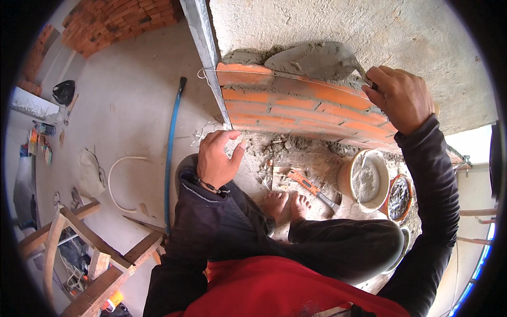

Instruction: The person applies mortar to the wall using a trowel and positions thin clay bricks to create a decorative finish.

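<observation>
My right hand (pixel 400 99) is wrapped around the handle of a pointed trowel (pixel 317 59). Its mortar-smeared blade lies along the top of a low wall of orange bricks (pixel 296 101), against the rough plastered surface (pixel 343 21) behind. Wet grey mortar (pixel 244 56) shows at the wall's left end, beside the blade's tip. A thin white string (pixel 296 78) runs along the upper bricks from a metal post (pixel 203 39). My left hand (pixel 217 159) is in front of the wall's left end, thumb and forefinger apart, holding nothing.
By my bare feet lies a tool with an orange-and-black handle (pixel 303 181). To the right stand a mortar-coated bucket (pixel 346 179) and an orange-rimmed container (pixel 397 203). A blue hose (pixel 172 142) crosses the floor; a wooden frame (pixel 95 240) stands left. Stacked bricks (pixel 119 24) fill the far left.
</observation>
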`<control>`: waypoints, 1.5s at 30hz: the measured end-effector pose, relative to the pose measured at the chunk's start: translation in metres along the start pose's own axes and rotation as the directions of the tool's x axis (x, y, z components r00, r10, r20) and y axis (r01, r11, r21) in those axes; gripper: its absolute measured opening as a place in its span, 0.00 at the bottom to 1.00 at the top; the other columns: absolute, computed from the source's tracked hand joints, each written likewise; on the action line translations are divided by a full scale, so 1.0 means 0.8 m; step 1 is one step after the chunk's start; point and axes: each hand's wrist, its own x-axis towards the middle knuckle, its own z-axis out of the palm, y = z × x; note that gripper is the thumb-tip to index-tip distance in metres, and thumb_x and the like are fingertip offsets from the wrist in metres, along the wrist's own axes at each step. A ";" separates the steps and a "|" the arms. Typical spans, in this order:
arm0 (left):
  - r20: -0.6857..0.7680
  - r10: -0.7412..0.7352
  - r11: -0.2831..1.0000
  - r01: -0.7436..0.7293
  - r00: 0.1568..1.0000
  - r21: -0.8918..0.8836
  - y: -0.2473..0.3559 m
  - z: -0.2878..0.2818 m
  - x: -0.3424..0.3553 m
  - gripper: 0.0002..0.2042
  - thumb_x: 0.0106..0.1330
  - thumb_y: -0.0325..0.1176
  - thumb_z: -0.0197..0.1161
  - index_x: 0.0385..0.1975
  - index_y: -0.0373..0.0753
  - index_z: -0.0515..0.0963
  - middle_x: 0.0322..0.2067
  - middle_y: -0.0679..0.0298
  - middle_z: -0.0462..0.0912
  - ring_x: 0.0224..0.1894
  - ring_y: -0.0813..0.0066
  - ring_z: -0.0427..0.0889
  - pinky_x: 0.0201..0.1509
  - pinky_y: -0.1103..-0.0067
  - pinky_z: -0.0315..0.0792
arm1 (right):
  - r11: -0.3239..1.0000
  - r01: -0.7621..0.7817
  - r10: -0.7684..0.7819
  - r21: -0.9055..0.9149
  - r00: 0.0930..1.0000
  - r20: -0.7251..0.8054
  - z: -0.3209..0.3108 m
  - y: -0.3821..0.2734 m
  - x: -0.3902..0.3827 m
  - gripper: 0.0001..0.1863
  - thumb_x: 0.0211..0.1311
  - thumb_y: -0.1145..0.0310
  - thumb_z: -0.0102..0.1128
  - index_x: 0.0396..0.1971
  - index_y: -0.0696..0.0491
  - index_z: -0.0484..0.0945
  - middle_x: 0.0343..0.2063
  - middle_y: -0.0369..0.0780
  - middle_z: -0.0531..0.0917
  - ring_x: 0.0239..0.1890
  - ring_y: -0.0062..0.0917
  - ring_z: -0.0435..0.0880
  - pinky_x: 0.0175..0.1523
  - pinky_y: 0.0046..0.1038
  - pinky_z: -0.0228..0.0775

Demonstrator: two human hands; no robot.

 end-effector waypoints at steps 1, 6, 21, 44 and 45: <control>0.000 -0.004 1.000 0.004 1.000 -0.008 -0.002 0.001 -0.001 0.10 0.58 0.33 0.66 0.38 0.37 0.79 0.36 0.57 0.83 0.41 0.55 0.80 0.47 0.65 0.71 | 1.000 0.001 -0.001 -0.010 1.000 0.008 0.001 -0.002 0.001 0.09 0.60 0.61 0.61 0.31 0.49 0.76 0.26 0.37 0.81 0.29 0.37 0.82 0.34 0.37 0.74; 0.006 -0.002 1.000 0.002 1.000 0.008 0.000 -0.004 0.001 0.10 0.59 0.32 0.67 0.37 0.34 0.80 0.36 0.55 0.84 0.41 0.58 0.82 0.47 0.69 0.73 | 0.994 -0.102 0.102 -0.035 0.995 0.012 0.002 0.003 -0.007 0.08 0.59 0.61 0.62 0.31 0.49 0.76 0.26 0.37 0.81 0.30 0.36 0.82 0.35 0.37 0.74; 0.000 -0.005 0.999 0.005 1.000 -0.040 -0.007 -0.010 -0.003 0.10 0.60 0.33 0.67 0.36 0.34 0.80 0.35 0.55 0.84 0.40 0.58 0.82 0.46 0.69 0.73 | 0.966 -0.258 0.258 0.002 0.966 -0.019 0.007 0.018 -0.044 0.10 0.58 0.61 0.64 0.32 0.51 0.77 0.24 0.39 0.80 0.28 0.36 0.81 0.34 0.38 0.72; -0.225 -0.221 0.919 0.126 0.949 -0.373 -0.007 -0.012 -0.003 0.11 0.61 0.30 0.67 0.41 0.33 0.80 0.29 0.59 0.84 0.33 0.72 0.83 0.43 0.77 0.76 | 0.749 -0.326 0.125 0.577 0.924 0.361 0.166 -0.171 -0.028 0.16 0.64 0.60 0.58 0.42 0.57 0.72 0.28 0.52 0.83 0.33 0.51 0.82 0.40 0.47 0.74; -0.224 -0.223 0.917 0.126 0.949 -0.379 -0.007 -0.013 -0.004 0.11 0.61 0.30 0.67 0.41 0.33 0.80 0.29 0.59 0.84 0.33 0.72 0.83 0.43 0.77 0.75 | 0.752 -0.336 0.133 0.567 0.920 0.368 0.166 -0.171 -0.032 0.16 0.64 0.60 0.58 0.42 0.57 0.72 0.27 0.52 0.83 0.33 0.51 0.83 0.39 0.47 0.75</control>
